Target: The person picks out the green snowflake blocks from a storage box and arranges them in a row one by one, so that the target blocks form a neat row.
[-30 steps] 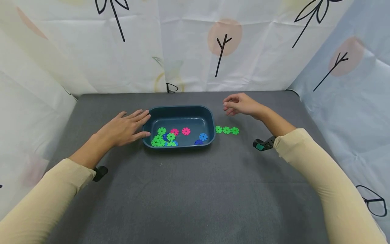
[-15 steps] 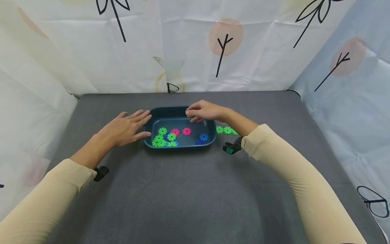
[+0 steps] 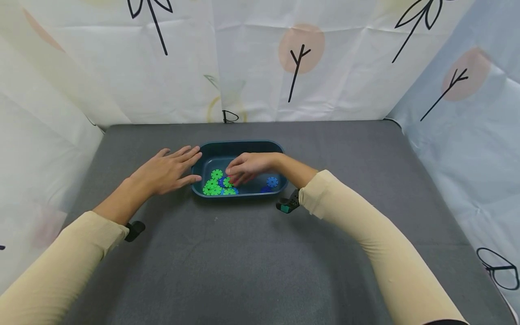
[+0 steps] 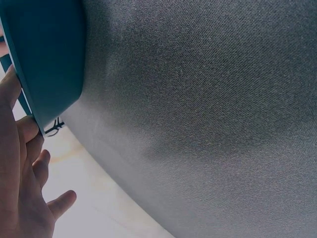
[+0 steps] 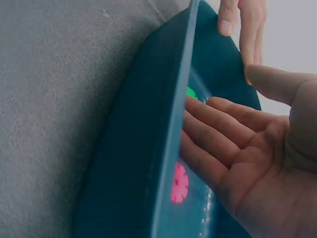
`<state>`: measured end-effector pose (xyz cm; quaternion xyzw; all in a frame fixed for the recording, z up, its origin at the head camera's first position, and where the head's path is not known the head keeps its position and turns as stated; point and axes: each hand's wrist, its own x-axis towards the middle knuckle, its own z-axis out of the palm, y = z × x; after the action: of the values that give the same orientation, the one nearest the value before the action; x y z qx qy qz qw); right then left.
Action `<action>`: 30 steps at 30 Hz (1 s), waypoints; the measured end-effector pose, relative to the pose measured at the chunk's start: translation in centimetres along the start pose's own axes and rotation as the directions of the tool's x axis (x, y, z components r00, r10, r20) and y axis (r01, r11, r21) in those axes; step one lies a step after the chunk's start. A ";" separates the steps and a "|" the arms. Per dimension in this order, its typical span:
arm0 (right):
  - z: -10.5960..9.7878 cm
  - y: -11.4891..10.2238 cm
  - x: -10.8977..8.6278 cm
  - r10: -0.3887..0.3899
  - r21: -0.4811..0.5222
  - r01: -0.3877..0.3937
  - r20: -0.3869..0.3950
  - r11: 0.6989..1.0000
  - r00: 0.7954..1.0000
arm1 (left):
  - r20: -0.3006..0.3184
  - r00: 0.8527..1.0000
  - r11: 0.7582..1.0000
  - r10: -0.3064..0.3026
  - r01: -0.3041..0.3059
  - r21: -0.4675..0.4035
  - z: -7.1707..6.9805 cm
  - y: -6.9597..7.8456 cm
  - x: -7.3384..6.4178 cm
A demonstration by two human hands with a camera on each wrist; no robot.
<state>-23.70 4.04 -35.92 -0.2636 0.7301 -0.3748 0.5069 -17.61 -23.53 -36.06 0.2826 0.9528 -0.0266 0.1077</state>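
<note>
In the head view, your left hand (image 3: 168, 171) is resting, fingers spread, at the left rim of a dark teal, rounded rectangular tray (image 3: 252, 196). Your right hand (image 3: 253, 166) is hovering inside it, beside bright green, notched round discs (image 3: 211, 186); blue notched discs (image 3: 271, 182) are lying near the right end.

In the left wrist view, your fingers are touching the rim without clenching.

In the right wrist view, your fingers are extending, thumb apart; the rim is hiding some fingertips, so disc contact is unclear. A bright pink notched disc (image 5: 179, 182) is lying beside them.
</note>
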 end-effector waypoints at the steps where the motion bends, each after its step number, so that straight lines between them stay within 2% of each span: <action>1: 0.1 0.0 0.2 0.008 -0.003 -0.008 0.012 1.000 1.000 | 0.000 1.000 1.000 0.001 -0.001 -0.002 0.0 0.0 0.0; 6: 0.5 0.1 0.6 0.016 -0.029 -0.015 0.041 0.999 0.999 | 0.000 1.000 1.000 0.004 -0.004 -0.004 -0.2 0.0 0.0; 15: 1.6 -0.5 1.2 0.009 -0.113 -0.005 0.034 0.994 0.999 | -0.004 1.000 1.000 0.010 -0.010 -0.003 -0.2 0.0 -0.1; 30: 2.7 -0.9 1.4 -0.041 -0.296 0.058 0.066 0.953 0.997 | -0.014 1.000 1.000 0.019 -0.019 -0.013 -0.2 0.1 -0.3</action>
<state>-21.61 1.68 -36.54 -0.3661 0.7561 -0.2653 0.4731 -17.37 -23.57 -35.80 0.2909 0.9510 -0.0172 0.1034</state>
